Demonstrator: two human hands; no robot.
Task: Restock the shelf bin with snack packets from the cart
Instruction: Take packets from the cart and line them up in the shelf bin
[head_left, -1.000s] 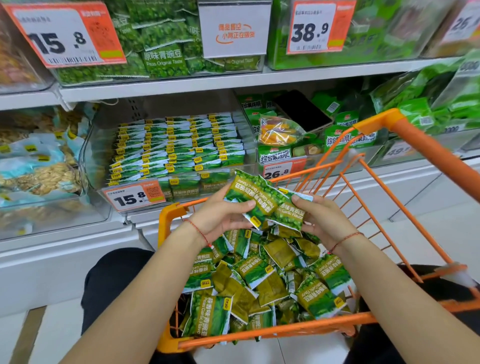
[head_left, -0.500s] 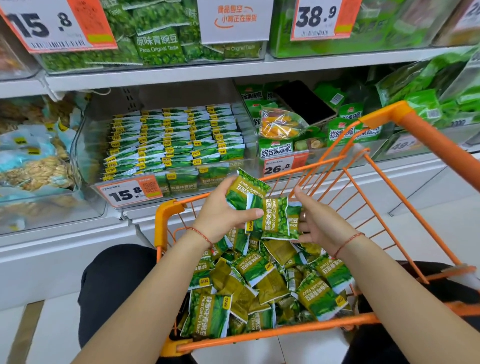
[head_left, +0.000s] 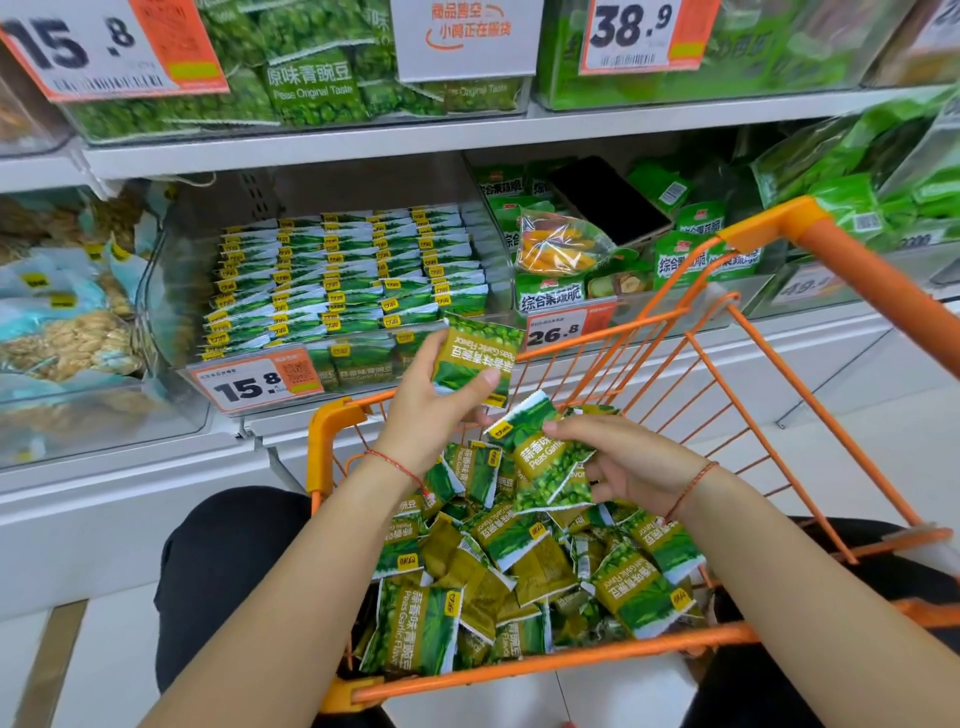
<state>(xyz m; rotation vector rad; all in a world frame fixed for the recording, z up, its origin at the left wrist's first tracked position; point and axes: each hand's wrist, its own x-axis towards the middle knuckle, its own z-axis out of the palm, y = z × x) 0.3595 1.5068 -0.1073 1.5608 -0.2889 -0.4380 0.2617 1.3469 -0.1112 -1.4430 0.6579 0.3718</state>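
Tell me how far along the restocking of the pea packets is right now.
Done: the shelf bin already holds several tidy rows of garlic pea packets. In hand: the left hand grips a packet lifted toward the bin, and the right hand holds another packet over the cart. Left: a large loose heap of packets in the cart.

The cart (head_left: 613, 657) stands before the shelf bin (head_left: 176, 332); loose packets (head_left: 519, 561) lie in the cart, packet rows (head_left: 343, 280) in the bin behind it.
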